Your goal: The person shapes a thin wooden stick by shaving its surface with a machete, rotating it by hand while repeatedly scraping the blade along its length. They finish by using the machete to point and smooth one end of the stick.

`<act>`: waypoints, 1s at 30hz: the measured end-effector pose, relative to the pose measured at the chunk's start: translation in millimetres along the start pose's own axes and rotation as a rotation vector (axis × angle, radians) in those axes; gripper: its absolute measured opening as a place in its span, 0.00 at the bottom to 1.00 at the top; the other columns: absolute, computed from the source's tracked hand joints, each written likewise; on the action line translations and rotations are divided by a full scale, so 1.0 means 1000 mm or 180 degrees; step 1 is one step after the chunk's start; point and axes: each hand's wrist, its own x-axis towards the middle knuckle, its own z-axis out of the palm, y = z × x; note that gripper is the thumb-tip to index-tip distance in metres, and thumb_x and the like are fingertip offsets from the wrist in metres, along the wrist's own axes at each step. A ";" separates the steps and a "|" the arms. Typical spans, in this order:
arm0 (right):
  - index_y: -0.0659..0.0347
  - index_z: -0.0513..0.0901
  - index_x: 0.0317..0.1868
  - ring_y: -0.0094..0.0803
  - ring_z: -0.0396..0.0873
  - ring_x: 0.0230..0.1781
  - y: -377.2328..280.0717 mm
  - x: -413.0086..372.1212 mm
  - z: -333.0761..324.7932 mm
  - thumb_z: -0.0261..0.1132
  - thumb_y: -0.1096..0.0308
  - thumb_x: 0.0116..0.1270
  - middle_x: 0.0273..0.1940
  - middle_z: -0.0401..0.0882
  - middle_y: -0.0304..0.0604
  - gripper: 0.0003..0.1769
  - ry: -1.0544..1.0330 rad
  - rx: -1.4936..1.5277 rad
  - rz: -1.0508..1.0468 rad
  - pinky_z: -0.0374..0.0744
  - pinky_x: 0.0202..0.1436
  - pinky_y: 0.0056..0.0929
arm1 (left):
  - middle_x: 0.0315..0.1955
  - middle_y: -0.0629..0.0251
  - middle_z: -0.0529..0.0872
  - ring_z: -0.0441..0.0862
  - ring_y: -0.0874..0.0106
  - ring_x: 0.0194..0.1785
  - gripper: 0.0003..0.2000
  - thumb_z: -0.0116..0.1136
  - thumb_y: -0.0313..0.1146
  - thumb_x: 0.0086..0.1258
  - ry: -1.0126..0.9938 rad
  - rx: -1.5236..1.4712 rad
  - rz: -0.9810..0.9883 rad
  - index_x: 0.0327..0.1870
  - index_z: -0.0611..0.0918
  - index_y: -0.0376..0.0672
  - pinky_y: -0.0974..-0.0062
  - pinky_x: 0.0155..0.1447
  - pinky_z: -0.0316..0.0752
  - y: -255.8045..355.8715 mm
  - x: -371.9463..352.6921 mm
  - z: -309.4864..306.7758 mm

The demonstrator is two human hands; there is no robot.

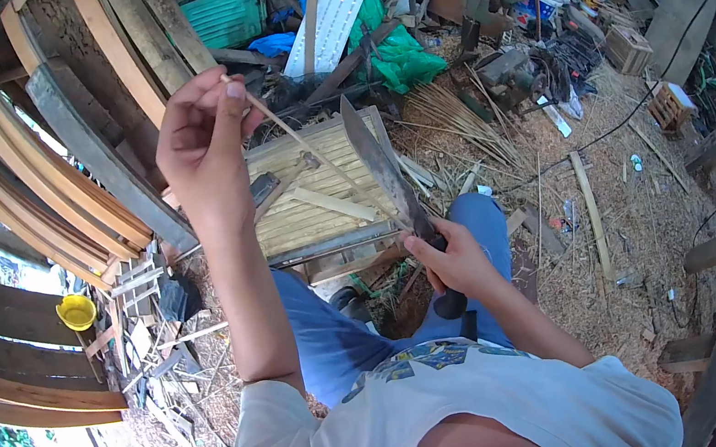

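Note:
My left hand [203,145] is raised, with thumb and fingers pinched on the upper end of a thin wooden stick [273,118]. The stick slants down to the right, and its lower end reaches the machete blade near my right hand. My right hand [448,258] is wrapped around the dark handle of a machete [378,160], whose blade points up and away from me. Beneath the stick is a low slatted wooden table [286,234]. A flat wood strip [335,204] and a hammer-like tool [309,161] lie on it.
Wood shavings cover the ground [639,246]. A pile of thin sticks [449,122] lies beyond the table, near a green plastic sheet [407,59]. Curved timbers [55,176] lean at the left, above a yellow bucket [76,312]. A long wood strip [591,216] lies at right.

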 end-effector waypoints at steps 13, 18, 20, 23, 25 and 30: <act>0.65 0.81 0.38 0.24 0.71 0.12 0.013 0.002 0.010 0.64 0.57 0.76 0.20 0.72 0.33 0.17 -0.0158 0.0595 0.0735 0.69 0.14 0.28 | 0.49 0.62 0.86 0.81 0.75 0.51 0.11 0.57 0.33 0.80 -0.1392 0.0916 -0.0380 0.54 0.80 0.34 0.73 0.60 0.75 -0.067 -0.087 -0.004; 0.64 0.81 0.42 0.23 0.70 0.13 0.010 0.002 0.021 0.64 0.57 0.76 0.22 0.71 0.32 0.16 -0.0274 0.0520 0.0913 0.69 0.15 0.27 | 0.47 0.61 0.86 0.83 0.75 0.49 0.08 0.56 0.29 0.80 -0.1382 0.0792 -0.0598 0.50 0.82 0.34 0.75 0.57 0.76 -0.069 -0.107 -0.005; 0.64 0.81 0.42 0.23 0.70 0.12 0.008 0.000 0.025 0.64 0.57 0.76 0.22 0.71 0.32 0.16 -0.0345 0.0519 0.0890 0.69 0.15 0.27 | 0.41 0.62 0.88 0.85 0.76 0.44 0.07 0.57 0.28 0.78 -0.1311 0.0552 -0.0547 0.49 0.83 0.33 0.75 0.53 0.78 -0.076 -0.109 -0.008; 0.63 0.80 0.40 0.23 0.71 0.12 0.008 -0.002 0.031 0.63 0.57 0.77 0.21 0.72 0.33 0.16 -0.0347 0.0526 0.0832 0.69 0.15 0.27 | 0.35 0.63 0.89 0.86 0.77 0.40 0.06 0.58 0.26 0.77 -0.1192 0.0361 -0.0592 0.47 0.83 0.32 0.76 0.50 0.80 -0.075 -0.113 -0.011; 0.63 0.80 0.39 0.24 0.71 0.13 0.009 -0.003 0.035 0.63 0.57 0.77 0.21 0.72 0.33 0.16 -0.0314 0.0529 0.0764 0.69 0.14 0.27 | 0.34 0.64 0.88 0.86 0.78 0.39 0.06 0.57 0.25 0.77 -0.1148 0.0331 -0.0659 0.46 0.83 0.32 0.77 0.49 0.80 -0.071 -0.113 -0.014; 0.61 0.79 0.39 0.23 0.71 0.13 0.014 -0.007 0.032 0.63 0.56 0.77 0.23 0.74 0.34 0.15 0.0057 0.0492 0.0644 0.68 0.14 0.26 | 0.32 0.66 0.87 0.85 0.80 0.37 0.05 0.57 0.24 0.77 -0.1085 0.0265 -0.0734 0.46 0.83 0.32 0.79 0.45 0.79 -0.066 -0.115 -0.022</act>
